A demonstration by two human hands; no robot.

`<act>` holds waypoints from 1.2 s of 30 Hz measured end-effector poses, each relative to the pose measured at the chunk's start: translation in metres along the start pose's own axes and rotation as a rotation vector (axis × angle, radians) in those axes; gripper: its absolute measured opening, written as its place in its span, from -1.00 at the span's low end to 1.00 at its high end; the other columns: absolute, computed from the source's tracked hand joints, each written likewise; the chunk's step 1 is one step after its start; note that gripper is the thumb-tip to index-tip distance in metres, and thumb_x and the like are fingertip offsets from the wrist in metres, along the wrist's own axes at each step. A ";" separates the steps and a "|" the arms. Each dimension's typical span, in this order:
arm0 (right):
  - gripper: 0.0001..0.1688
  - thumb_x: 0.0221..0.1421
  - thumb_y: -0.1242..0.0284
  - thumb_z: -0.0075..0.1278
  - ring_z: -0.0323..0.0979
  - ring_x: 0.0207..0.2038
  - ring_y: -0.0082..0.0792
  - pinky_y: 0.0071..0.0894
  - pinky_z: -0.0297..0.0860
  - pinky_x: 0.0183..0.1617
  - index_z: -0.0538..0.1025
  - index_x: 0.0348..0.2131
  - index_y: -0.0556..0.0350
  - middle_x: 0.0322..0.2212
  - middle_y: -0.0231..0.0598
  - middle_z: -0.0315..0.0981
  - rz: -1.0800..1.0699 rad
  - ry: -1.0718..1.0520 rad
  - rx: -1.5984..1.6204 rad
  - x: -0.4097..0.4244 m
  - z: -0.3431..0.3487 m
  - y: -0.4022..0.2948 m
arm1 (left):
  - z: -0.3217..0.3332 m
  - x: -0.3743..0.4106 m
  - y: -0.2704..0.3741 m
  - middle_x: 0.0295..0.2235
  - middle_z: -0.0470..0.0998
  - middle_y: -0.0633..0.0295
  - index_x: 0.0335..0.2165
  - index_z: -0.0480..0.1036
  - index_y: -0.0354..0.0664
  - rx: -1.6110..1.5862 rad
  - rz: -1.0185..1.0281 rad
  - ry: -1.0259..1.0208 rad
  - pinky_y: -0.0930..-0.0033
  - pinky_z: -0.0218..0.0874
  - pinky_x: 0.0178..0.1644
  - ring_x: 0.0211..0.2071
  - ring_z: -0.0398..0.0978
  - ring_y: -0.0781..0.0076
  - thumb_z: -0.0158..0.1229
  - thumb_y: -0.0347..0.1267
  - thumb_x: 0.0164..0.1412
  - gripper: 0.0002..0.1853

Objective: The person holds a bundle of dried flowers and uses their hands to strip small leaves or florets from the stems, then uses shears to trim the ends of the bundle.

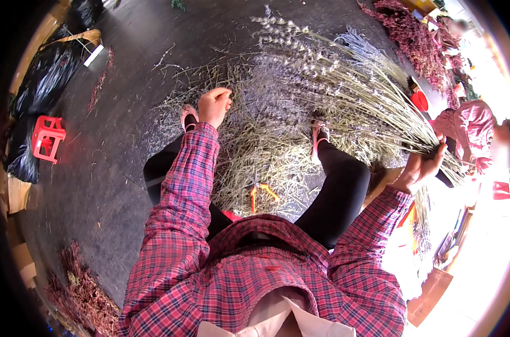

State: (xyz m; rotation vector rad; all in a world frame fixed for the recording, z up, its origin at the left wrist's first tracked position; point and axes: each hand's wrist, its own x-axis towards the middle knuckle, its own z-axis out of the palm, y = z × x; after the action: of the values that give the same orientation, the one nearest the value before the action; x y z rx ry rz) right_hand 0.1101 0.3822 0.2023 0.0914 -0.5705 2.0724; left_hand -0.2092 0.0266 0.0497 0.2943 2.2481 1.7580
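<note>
My right hand (pixel 421 168) grips a big bunch of dried lavender (pixel 364 92) by its stems. The flower heads fan out to the upper left, over the floor. My left hand (pixel 215 105) is raised over the litter with its fingers curled in, and nothing shows between them. Between my feet lies a heap of loose dried stems and fallen purple buds (pixel 263 139). Orange-handled pliers or snips (pixel 263 191) rest on this heap close to my lap, their jaws partly covered by stems.
A red plastic stool (pixel 48 139) stands at left beside black plastic bags (pixel 48 76). Another lavender bunch (pixel 372 54) lies beyond mine. Dark red dried plants (pixel 415 42) are piled at upper right, near a person in a checked shirt (pixel 469 130). More reddish plants (pixel 86 290) lie lower left.
</note>
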 end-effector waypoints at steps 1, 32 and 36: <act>-0.79 0.11 0.50 -0.03 0.43 -0.20 -0.26 -0.05 0.23 0.07 0.47 -0.24 0.24 -0.29 -0.15 0.51 -0.006 0.003 0.012 0.001 -0.003 0.000 | -0.003 0.001 -0.006 -0.60 0.52 0.26 -0.38 0.52 -0.30 0.032 -0.043 0.054 0.60 0.27 -0.59 -0.62 0.44 0.61 0.04 -0.48 0.15 -0.86; -0.82 0.08 0.54 -0.02 0.41 -0.21 -0.28 -0.06 0.26 0.07 0.43 -0.27 0.27 -0.34 -0.17 0.46 0.022 0.099 0.195 -0.022 0.006 -0.004 | 0.007 0.025 -0.141 -0.78 0.16 0.31 -0.43 0.42 -0.19 -0.855 -0.564 0.230 0.27 0.33 -0.57 -0.76 0.20 0.54 0.11 -0.25 0.10 -0.78; -0.83 0.07 0.54 -0.02 0.40 -0.21 -0.27 -0.12 0.27 0.05 0.45 -0.29 0.25 -0.35 -0.17 0.47 -0.146 0.097 0.087 -0.021 0.001 -0.002 | 0.040 -0.044 -0.126 -0.60 0.42 0.15 -0.37 0.42 -0.33 -0.418 -0.827 -0.093 0.40 0.36 -0.54 -0.64 0.39 0.39 0.22 -0.31 0.00 -0.70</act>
State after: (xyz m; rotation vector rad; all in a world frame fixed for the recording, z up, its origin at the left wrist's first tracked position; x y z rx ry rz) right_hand 0.1230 0.3658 0.1974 0.0804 -0.4025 1.9480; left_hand -0.1533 0.0182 -0.0777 -0.5489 1.5194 1.6054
